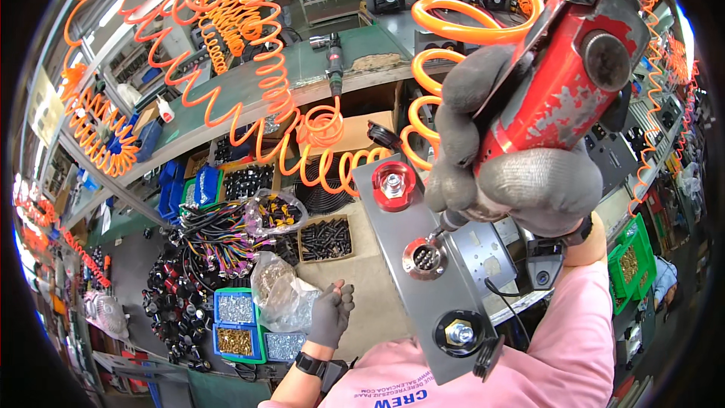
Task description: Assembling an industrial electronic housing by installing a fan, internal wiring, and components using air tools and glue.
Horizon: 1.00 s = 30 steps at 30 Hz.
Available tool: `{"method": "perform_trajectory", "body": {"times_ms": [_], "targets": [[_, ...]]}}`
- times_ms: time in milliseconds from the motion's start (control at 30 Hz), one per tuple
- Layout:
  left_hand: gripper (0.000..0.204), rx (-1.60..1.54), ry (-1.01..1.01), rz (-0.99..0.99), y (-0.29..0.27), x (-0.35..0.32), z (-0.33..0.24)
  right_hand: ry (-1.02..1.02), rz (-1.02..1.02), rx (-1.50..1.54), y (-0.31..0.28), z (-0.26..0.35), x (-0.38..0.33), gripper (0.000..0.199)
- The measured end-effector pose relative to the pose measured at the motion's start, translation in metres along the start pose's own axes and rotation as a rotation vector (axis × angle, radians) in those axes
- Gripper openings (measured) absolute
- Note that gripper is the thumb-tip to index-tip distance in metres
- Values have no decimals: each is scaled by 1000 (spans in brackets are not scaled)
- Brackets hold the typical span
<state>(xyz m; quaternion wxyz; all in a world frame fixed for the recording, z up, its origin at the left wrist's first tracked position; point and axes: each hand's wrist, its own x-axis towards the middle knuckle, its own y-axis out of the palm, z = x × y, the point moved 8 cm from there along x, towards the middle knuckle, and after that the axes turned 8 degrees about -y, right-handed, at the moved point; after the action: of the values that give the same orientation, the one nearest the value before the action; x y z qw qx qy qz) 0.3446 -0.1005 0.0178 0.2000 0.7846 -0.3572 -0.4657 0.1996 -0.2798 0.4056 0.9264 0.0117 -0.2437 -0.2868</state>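
Note:
My right hand [540, 185], in a grey glove, is wrapped round a worn red air screwdriver [547, 117]. The tool's tip points down just above the middle fitting [424, 258] of a long grey metal panel [400, 230]; I cannot tell whether they touch. A red round fitting [393, 185] sits at the panel's far end, and a black one with a brass-coloured nut [459, 332] at its near end. My left hand [331, 317], gloved with bare fingertips, is curled beside a clear plastic bag [291, 298] of small parts. What its fingers hold, if anything, is too small to make out.
Blue bins of screws [235, 341] stand at the left, next to bundled wires [219, 230] and a box of black parts [325, 239]. Coiled orange air hoses [264, 98] hang overhead. Another driver [334, 60] lies on the green shelf [302, 68]. A green bin [633, 261] stands right.

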Motion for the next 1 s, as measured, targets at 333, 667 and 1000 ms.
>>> {"method": "perform_trajectory", "body": {"times_ms": [333,667,1000], "targets": [[16,-89,-75,5,8,5,10,89,-24,197,2,-18,-3,55],[17,123,21,202,55,1,-14,-179,89,8,19,-17,13,53],[18,149,-11,130,78,6,-20,-180,-87,94,14,-11,7,50]]}}
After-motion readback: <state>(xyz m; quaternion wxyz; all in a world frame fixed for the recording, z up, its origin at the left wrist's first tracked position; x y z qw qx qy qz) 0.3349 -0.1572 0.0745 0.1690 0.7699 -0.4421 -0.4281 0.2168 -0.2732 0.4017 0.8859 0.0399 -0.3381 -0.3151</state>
